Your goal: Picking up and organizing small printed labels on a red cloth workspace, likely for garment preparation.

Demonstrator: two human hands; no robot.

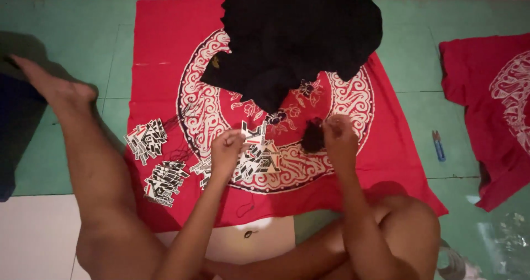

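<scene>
Both hands are busy over the red patterned cloth on the floor, left hand curled shut pinching a printed tag above the tag pile, right hand pinching a bunch of black strings, black garment heaped just beyond.

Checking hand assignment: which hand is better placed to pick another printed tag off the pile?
Left, probably. The left hand sits right over the pile of printed tags on the red cloth. The right hand is off to the side, pinching a bundle of black strings.
</scene>
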